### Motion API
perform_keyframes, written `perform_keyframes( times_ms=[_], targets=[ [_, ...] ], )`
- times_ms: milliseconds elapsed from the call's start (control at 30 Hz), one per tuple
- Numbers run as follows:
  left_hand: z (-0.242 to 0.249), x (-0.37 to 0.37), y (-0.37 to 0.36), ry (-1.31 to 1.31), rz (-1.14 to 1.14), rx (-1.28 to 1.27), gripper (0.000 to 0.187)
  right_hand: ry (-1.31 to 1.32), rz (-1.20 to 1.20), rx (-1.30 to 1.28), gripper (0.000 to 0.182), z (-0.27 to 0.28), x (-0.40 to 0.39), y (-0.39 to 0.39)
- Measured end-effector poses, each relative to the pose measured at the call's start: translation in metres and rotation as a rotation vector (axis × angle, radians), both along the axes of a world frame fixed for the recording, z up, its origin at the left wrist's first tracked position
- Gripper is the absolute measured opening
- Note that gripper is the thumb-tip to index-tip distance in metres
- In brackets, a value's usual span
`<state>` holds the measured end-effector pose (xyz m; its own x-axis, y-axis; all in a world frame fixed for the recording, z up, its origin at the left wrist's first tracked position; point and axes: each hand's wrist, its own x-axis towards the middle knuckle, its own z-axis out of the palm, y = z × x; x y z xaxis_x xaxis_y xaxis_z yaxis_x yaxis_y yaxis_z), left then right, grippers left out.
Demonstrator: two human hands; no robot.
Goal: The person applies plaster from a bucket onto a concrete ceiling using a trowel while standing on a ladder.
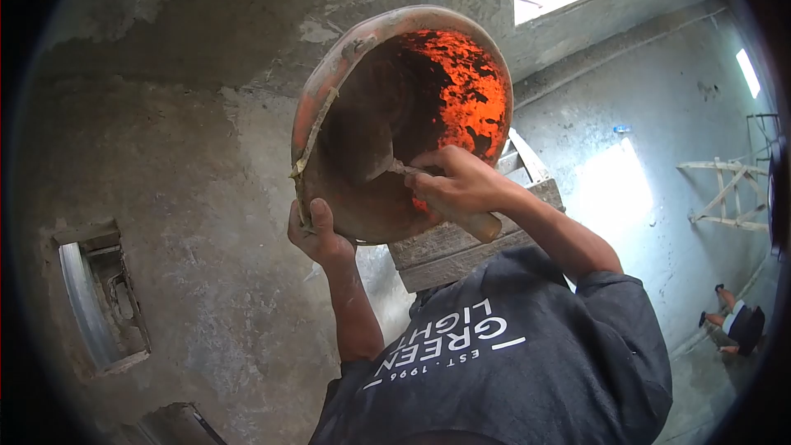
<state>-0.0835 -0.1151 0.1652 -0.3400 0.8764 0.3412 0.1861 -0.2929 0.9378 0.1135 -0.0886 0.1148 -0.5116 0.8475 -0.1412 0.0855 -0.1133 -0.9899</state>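
Observation:
A round basin (pixel 404 20) tilts with its mouth toward me, its orange inner wall smeared with dark residue. My left hand (pixel 317 235) grips the near-left rim, thumb over the edge. Inside the basin, a trowel (pixel 371 150) has its rounded blade against the dark, coated inner side. My right hand (pixel 453 183) is wrapped round the trowel where handle and shank meet, and the end of the wooden handle sticks out below the palm. The bottom of the basin is in shadow.
Wooden planks (pixel 461 249) lie below the basin, in front of my body. A rough plastered wall (pixel 198 280) with a recessed opening (pixel 107 301) is at left. To the right are a wooden trestle (pixel 729 191) and another person (pixel 739 325) farther off.

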Motion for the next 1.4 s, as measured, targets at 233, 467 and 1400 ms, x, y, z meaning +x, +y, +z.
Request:
perform_keyframes(
  times_ms=[233,467,1400],
  targets=[
    [-0.008,-0.003,0.012,-0.14,0.152,-0.07,0.033,0.153,0.035,-0.106,0.029,0.018,0.022,-0.002],
    [-0.065,-0.018,0.048,-0.196,0.256,-0.156,0.036,0.249,0.007,-0.155,0.028,0.038,0.053,-0.002],
    [-0.167,-0.026,0.163,-0.218,0.427,-0.396,0.047,-0.492,-0.643,1.365,0.037,0.08,-0.115,0.41]
  ],
)
